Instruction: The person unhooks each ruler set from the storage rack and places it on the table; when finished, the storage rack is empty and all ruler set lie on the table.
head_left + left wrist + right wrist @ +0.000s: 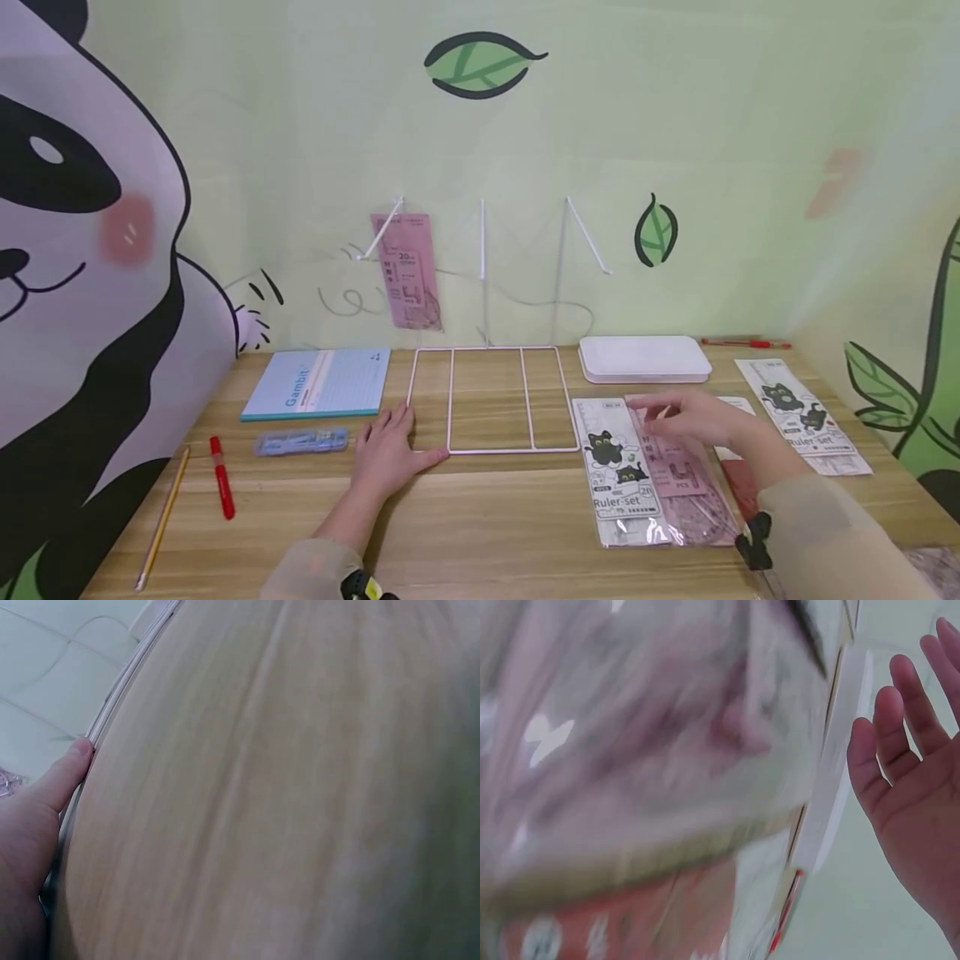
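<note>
My left hand point(388, 448) rests at the front left corner of a white wire rack point(495, 452), its thumb lying along the front wire. In the left wrist view the thumb point(69, 771) touches that wire. From the rack's left upright arm hangs a pink ruler-set package point(411, 275). My right hand point(701, 417) is over the top of another pink ruler-set package point(678, 468) on the table. Its fingers point(891, 727) are loosely spread in the right wrist view; contact with the package cannot be told. A white Ruler-set package with black cats point(618, 454) overlaps the pink one.
Right of these lie a red and white package point(741, 487) and another cat ruler set point(806, 414). Behind are a white case point(645, 358) and a red pen point(750, 342). At left lie a blue notebook point(322, 383), blue pack point(302, 442), red marker point(222, 479) and pencil point(163, 517).
</note>
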`<state>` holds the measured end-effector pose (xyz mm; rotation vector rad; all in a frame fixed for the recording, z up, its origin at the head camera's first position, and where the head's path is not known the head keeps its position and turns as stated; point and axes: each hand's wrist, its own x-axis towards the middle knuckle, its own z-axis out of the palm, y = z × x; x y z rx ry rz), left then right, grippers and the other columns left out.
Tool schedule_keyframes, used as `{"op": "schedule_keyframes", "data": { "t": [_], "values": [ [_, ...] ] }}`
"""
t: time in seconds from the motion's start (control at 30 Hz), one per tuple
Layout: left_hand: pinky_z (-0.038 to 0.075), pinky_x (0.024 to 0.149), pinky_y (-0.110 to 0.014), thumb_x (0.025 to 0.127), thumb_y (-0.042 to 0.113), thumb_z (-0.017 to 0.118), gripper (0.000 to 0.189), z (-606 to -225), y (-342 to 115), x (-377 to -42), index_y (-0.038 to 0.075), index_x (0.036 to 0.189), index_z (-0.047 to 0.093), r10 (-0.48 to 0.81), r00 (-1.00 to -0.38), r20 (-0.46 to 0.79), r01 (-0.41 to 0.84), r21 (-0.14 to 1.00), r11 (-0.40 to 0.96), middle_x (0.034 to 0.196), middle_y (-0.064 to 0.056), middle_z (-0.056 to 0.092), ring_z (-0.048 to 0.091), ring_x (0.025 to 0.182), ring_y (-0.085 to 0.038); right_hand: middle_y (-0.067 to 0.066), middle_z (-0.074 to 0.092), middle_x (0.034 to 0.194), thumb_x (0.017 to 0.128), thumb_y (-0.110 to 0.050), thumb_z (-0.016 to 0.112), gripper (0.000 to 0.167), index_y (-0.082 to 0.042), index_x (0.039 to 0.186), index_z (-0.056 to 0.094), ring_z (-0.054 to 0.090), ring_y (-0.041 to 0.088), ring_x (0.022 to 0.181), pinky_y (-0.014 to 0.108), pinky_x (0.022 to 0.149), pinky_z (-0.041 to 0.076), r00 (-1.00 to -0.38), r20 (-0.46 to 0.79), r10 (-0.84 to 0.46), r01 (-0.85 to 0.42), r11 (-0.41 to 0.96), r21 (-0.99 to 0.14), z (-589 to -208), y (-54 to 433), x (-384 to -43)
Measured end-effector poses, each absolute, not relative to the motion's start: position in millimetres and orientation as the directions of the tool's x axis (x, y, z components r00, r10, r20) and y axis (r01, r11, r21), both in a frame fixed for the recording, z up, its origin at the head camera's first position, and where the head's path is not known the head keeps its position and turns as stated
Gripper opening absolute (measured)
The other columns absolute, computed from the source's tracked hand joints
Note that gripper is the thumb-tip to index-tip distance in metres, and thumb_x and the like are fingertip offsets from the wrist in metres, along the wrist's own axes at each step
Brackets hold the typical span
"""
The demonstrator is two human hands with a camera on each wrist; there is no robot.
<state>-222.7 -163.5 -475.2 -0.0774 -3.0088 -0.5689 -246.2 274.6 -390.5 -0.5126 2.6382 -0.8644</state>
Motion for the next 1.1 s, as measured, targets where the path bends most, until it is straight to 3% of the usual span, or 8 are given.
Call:
{"op": "schedule_keyframes", "data": {
  "t": [0.17,0.43,0.8,1.1],
  "values": [
    [0.013,0.107,-0.057,0.07,0.07,0.063,0.099,-474,-164,-221,0.002,0.14,0.042,0.036,-0.995,0.095,0.068,0.364,0.929,0.147,-0.016,0.035,0.025,0.136,-0.036,0.0,0.061,0.105,0.088,-0.035,0.063,0.044,-0.014,0.127,0.06,0.052,0.02,0.092,0.035,0.077,0.043,-0.896,-0.167,-0.412,-0.233,0.755,-0.613,-391,248,-260],
    [0.012,0.108,-0.056,0.07,0.071,0.063,0.102,-475,-164,-222,0.002,0.141,0.04,0.037,-0.996,0.079,0.063,0.364,0.929,0.148,-0.015,0.033,0.024,0.137,-0.036,0.003,0.062,0.109,0.089,-0.031,0.062,0.047,-0.014,0.133,0.055,0.056,0.02,0.096,0.037,0.081,0.047,-0.867,-0.11,-0.487,-0.288,0.668,-0.686,-396,212,-277],
    [0.012,0.108,-0.056,0.07,0.071,0.062,0.101,-474,-164,-222,0.003,0.142,0.04,0.039,-0.995,0.091,0.07,0.367,0.928,0.148,-0.013,0.034,0.024,0.137,-0.036,0.004,0.064,0.104,0.09,-0.023,0.062,0.041,-0.013,0.129,0.059,0.058,0.018,0.092,0.034,0.078,0.049,-0.835,-0.06,-0.547,-0.331,0.586,-0.74,-396,160,-296],
    [0.012,0.108,-0.056,0.07,0.071,0.062,0.101,-474,-165,-221,0.003,0.142,0.04,0.037,-0.995,0.088,0.067,0.372,0.926,0.148,-0.013,0.034,0.024,0.137,-0.036,0.001,0.064,0.106,0.089,-0.024,0.064,0.04,-0.019,0.128,0.06,0.058,0.018,0.097,0.043,0.084,0.049,-0.839,-0.067,-0.539,-0.298,0.56,-0.773,-390,116,-308]
  ]
}}
